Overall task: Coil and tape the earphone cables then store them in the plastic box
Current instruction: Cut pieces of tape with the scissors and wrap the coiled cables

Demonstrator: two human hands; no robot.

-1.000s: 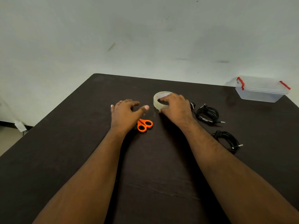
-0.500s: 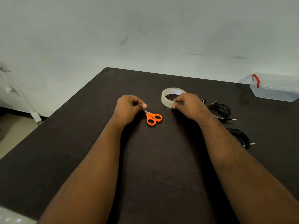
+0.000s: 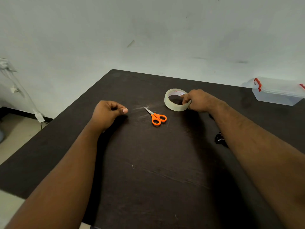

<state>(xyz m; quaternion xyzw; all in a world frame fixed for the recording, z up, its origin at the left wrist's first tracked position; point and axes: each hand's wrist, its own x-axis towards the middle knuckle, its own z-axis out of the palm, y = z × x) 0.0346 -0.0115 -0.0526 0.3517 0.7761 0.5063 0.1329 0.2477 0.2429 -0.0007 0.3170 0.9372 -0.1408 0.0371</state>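
Note:
A roll of clear tape (image 3: 170, 105) lies flat on the dark table (image 3: 148, 171), and my right hand (image 3: 200, 100) grips its right rim, thumb inside the ring. My left hand (image 3: 108, 113) is closed in a pinch to the left. A faint clear strip of tape (image 3: 142, 107) stretches from the roll towards that pinch, above the scissors' blades. Orange-handled scissors (image 3: 157, 118) lie shut between my hands. A black earphone cable (image 3: 219, 139) peeks out from behind my right forearm; most of it is hidden. The lidded clear plastic box (image 3: 277, 95) with red clips stands at the far right.
A pale wall runs behind the table's far edge. The table's left edge drops to a light floor (image 3: 14, 138). A clear stand with taped bits leans at the far left (image 3: 14, 90).
My left hand has drawn away to the left from the roll, uncovering the scissors and drawing a strip out. My right hand stays on the roll. The view has swung left.

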